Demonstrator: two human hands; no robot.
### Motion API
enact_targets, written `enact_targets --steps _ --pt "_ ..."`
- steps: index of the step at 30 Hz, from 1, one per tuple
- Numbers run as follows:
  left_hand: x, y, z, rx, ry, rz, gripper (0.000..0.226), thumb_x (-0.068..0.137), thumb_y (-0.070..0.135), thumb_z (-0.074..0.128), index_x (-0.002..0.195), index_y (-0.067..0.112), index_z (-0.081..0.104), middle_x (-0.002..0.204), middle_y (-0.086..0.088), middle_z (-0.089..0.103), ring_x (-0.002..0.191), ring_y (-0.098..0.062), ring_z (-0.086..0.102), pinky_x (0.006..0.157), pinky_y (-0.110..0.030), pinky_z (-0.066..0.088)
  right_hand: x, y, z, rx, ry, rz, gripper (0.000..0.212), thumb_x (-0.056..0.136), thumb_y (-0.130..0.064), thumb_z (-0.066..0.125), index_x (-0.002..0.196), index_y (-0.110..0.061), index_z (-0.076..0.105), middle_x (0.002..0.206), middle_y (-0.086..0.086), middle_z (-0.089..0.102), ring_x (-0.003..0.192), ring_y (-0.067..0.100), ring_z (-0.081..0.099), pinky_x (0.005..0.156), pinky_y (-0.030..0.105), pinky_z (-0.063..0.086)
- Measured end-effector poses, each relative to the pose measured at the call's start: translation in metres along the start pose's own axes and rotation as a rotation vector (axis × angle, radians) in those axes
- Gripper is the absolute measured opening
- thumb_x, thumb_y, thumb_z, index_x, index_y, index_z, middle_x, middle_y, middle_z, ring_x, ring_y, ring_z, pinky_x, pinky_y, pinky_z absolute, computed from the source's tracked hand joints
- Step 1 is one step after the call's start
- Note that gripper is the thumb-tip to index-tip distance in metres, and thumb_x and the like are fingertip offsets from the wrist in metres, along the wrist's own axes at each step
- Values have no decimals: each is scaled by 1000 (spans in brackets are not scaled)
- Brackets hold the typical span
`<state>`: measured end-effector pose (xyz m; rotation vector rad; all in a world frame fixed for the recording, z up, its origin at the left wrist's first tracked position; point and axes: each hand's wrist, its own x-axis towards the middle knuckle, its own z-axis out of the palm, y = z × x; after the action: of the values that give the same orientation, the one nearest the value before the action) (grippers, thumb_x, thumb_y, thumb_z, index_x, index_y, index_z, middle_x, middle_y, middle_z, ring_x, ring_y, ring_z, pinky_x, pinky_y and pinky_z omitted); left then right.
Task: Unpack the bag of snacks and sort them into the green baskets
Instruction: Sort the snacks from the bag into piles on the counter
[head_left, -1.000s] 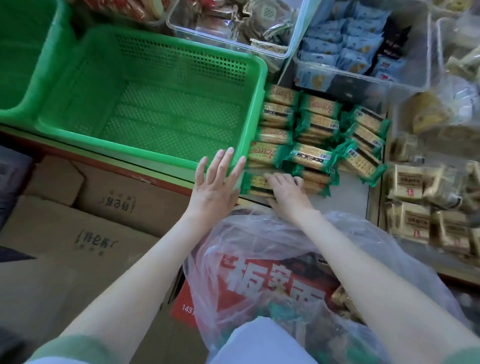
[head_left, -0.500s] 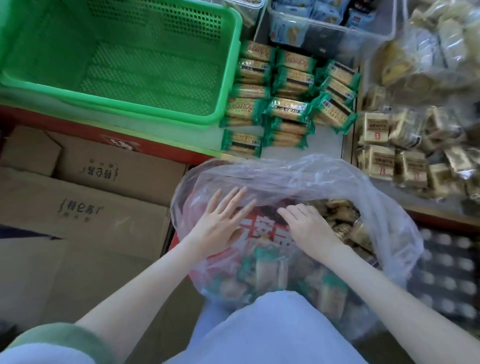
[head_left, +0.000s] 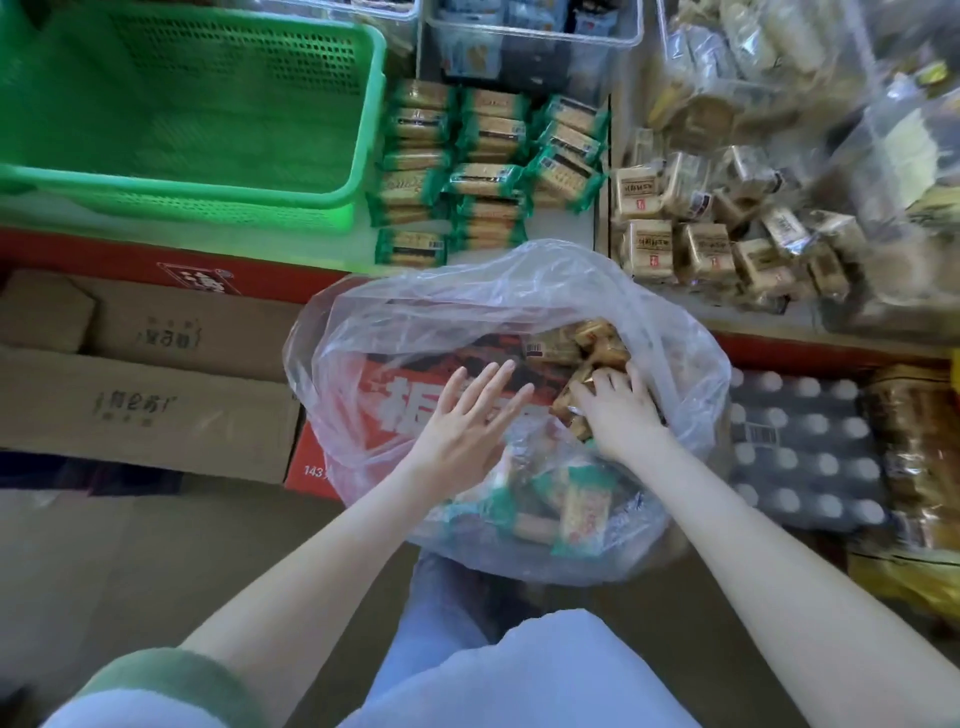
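Left hand (head_left: 467, 421) flat, fingers straight and slightly fanned, lying at the clear plastic bag (head_left: 519, 291) above the red box (head_left: 311, 462) that shows through the film; hard to tell whether on the film or just inside the mouth. Right hand (head_left: 621, 415) just beside it, deeper in the bag, fingers curled down round a cluster of golden-brown packets (head_left: 592, 332) at the bag's far right side, fingertips buried among the wrappers. Green-wrapped packets (head_left: 582, 512) lower in the same bag, under both wrists. Bag standing open in front of the person's lap, its far lip near the front row of packs on the bench (head_left: 561, 231). On the bench, green basket (head_left: 363, 130) at the left, well apart from both hands. Rows of green-wrapped biscuit packs (head_left: 488, 176) just beside its right wall, outside it. Beige packets (head_left: 675, 249) heaped right of a divider, some blurred. Clear bins (head_left: 530, 67) behind the biscuit packs, contents too blurred to name. Cardboard boxes (head_left: 145, 405) left of the bag, below the bench's red edge. Shrink-wrapped pack of white-topped containers (head_left: 800, 452) at the right.
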<state>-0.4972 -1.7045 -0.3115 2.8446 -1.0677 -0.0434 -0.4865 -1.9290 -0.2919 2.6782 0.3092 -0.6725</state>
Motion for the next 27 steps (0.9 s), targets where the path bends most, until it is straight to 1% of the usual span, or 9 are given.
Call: enact_targets --steps 6,9,15,18,20,22,24,25,27 --pt "-12 7 -9 48 -56 -96 78 74 25 77 144 12 44 149 -18 39 137 -33 40 112 -52 25 5 10 -14 -98 -38 -131 53 91 -21 47 141 -19 28 140 7 41 125 28 36 101 43 28" --pt "-13 9 -12 40 -125 -131 66 96 22 49 154 12 18 159 -12 21 146 -27 19 119 -41 10 4 12 -19 -160 -74 -172 54 92 -22 44 143 -21 28 146 2 38 129 27 33 102 40 27" --pt "-1 1 -24 -71 -71 -132 53 95 14 52 146 5 38 143 -14 47 131 -31 44 108 -40 35 5 27 -28 -80 85 -186 47 88 -24 55 133 -18 41 134 2 48 125 23 40 101 33 31" --pt "19 -9 -31 -83 -26 -95 54 82 11 69 133 1 54 125 -16 61 112 -33 60 91 -41 50 5 35 -42 397 123 -95 56 79 -44 64 124 -17 42 124 3 51 117 24 44 98 36 35" --pt "38 -16 -36 -102 26 -68 55 72 9 77 124 -1 60 115 -17 65 100 -34 65 81 -40 55 -1 41 -61 875 144 -7 48 81 -41 66 116 -21 39 109 -1 53 100 18 53 80 30 44" --pt "61 -20 -45 -138 56 -42 54 71 7 77 122 0 61 113 -16 66 96 -33 66 77 -39 55 -7 49 -82 1177 136 28 39 87 -33 65 113 -23 37 96 -4 54 83 9 53 64 22 42" --pt "87 -24 -52 -149 86 -2 52 72 4 75 122 0 60 114 -15 65 94 -34 65 73 -39 55 -7 63 -98 1446 175 61 31 91 -25 61 114 -21 41 90 -5 54 79 6 53 68 17 45" --pt "100 -26 -54 -156 90 14 52 74 3 73 123 0 59 116 -16 64 95 -35 65 73 -40 55 -4 73 -103 1607 204 89 30 92 -23 59 116 -20 42 91 -3 55 83 8 55 77 18 47" --pt "128 -27 -58 -175 97 33 49 79 4 69 126 -1 57 120 -18 62 101 -37 63 76 -43 55 7 98 -107 1825 280 207 40 89 -34 60 122 -22 42 105 3 57 100 17 57 94 35 47"
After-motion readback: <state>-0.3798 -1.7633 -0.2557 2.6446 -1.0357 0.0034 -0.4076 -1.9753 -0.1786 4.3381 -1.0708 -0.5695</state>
